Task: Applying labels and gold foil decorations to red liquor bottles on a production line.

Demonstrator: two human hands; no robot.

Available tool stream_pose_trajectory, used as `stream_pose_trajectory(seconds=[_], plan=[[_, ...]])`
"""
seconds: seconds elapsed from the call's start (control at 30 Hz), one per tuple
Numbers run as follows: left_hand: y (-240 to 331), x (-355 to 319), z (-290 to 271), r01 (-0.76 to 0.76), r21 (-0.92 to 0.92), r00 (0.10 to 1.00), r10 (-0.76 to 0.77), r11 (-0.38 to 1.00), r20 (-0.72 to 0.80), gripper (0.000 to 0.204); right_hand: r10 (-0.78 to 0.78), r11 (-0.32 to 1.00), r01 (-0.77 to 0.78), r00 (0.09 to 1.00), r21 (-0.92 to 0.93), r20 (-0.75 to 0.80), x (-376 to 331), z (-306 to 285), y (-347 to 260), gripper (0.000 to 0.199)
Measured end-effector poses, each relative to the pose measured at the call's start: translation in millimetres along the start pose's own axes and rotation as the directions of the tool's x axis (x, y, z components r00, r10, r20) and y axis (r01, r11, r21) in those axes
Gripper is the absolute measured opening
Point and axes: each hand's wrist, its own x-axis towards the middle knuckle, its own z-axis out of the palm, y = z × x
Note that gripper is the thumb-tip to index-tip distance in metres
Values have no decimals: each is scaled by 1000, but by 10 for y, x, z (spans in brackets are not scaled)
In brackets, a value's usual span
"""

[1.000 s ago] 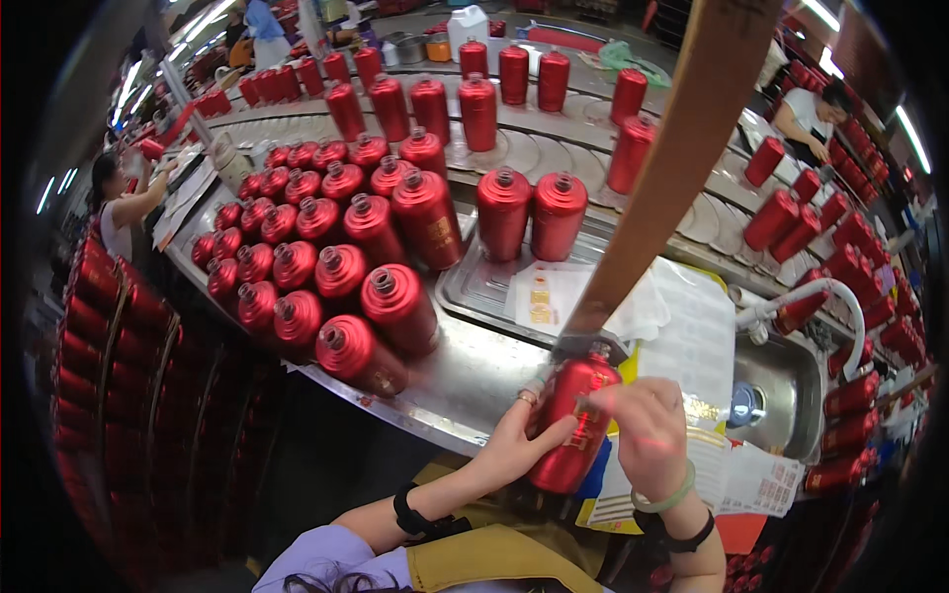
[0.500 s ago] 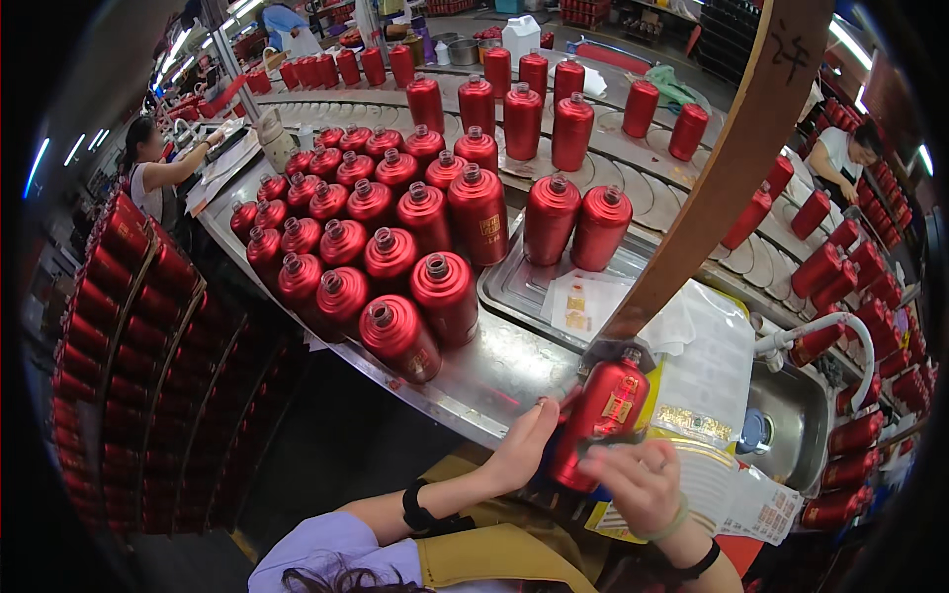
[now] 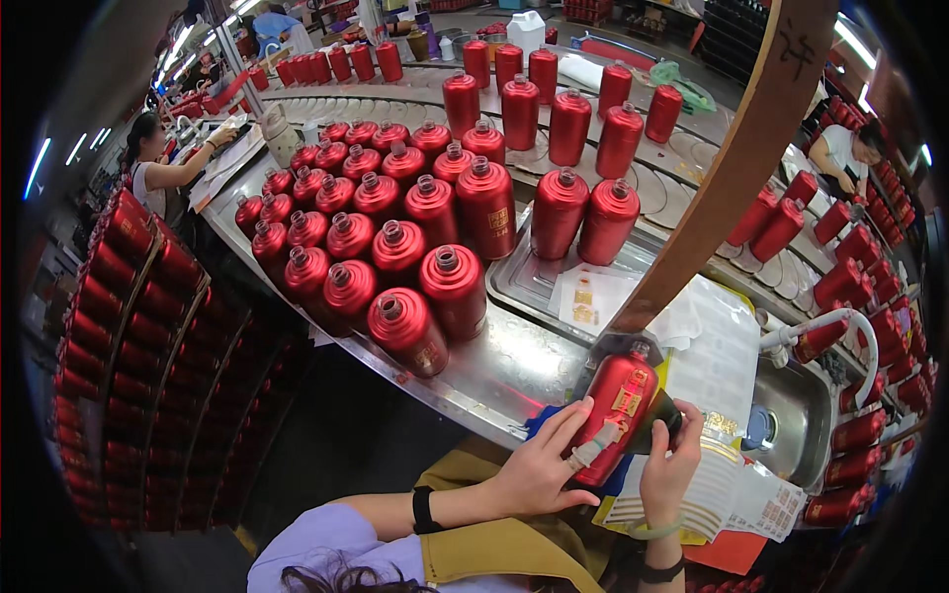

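Observation:
A glossy red bottle (image 3: 625, 381) with gold lettering lies tilted on a blue cloth (image 3: 615, 482) in front of me, its neck pointing away. My left hand (image 3: 534, 465) holds its left side, with fingers bent over the surface and the thumb at the base. A pale strip (image 3: 596, 447) lies across the bottle by these fingers; whether it is finger wrapping or a label I cannot tell. My right hand (image 3: 672, 465) is closed on a dark, flat piece (image 3: 664, 420) at the bottle's right side. Its exact kind is unclear.
Several red bottles (image 3: 400, 247) crowd the metal table (image 3: 504, 361) to the left. A wooden post (image 3: 712, 188) rises just behind my work. Gold-printed sheets (image 3: 707, 346) lie to the right, beside a sink (image 3: 803, 435) with a white faucet (image 3: 840, 321). Conveyors carry more bottles behind.
My left hand has come over onto the bottle's lower part. The right hand has swung from across its base to its right side. Bottles on the conveyor have shifted.

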Motion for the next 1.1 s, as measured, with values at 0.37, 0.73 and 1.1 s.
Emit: stream_pose_trajectory(seconds=[0.37,0.73,1.1], plan=[[192,153,2,28,282,995,-54,959,84,83,27,994,-21,998,105,-56,-10,-206,144,31],[124,348,-67,17,284,994,-48,959,101,86,26,986,-12,996,164,-82,46,-203,141,30],[-301,799,-112,145,63,987,-149,987,61,68,-252,959,237,964,-154,-84,337,-237,-168,37]])
